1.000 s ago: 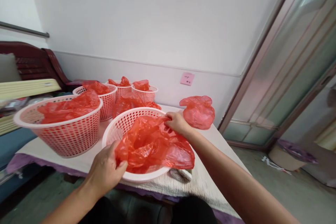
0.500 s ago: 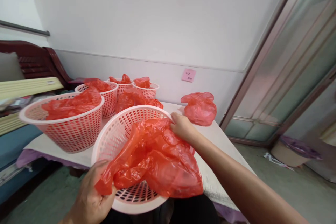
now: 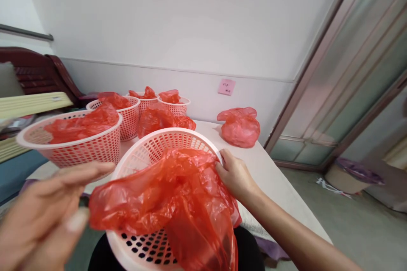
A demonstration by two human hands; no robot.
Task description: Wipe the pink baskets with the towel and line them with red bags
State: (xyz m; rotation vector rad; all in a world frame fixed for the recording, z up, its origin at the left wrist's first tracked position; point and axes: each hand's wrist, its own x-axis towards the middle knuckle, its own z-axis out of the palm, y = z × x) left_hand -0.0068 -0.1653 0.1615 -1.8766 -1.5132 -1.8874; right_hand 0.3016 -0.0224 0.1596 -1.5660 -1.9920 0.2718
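Note:
In front of me, a pink perforated plastic basket [image 3: 132,239] is tilted toward me, just above my lap. A crumpled red plastic bag [image 3: 178,190] lies across its opening, its left end sticking out past the rim. My right hand [image 3: 233,173] is closed over the basket's right rim, beside the bag; whether it also pinches the bag is hidden. My left hand [image 3: 47,216], slightly blurred, is beside the bag's left end with thumb and fingers apart. A small dark spot shows by the thumb tip, too unclear to name.
More pink baskets [image 3: 92,148] with red bags stand at the left and back of the white table [image 3: 286,203]. A filled red bag [image 3: 159,120] sits among them, another bundle [image 3: 240,129] at the right. A pink note [image 3: 227,87] is on the wall; a bin [image 3: 349,178] stands on the floor.
My left hand has let go of the bag's left end and moved left, its fingers parting. The bag has spread further left and down. The right hand has slid slightly down along the rim.

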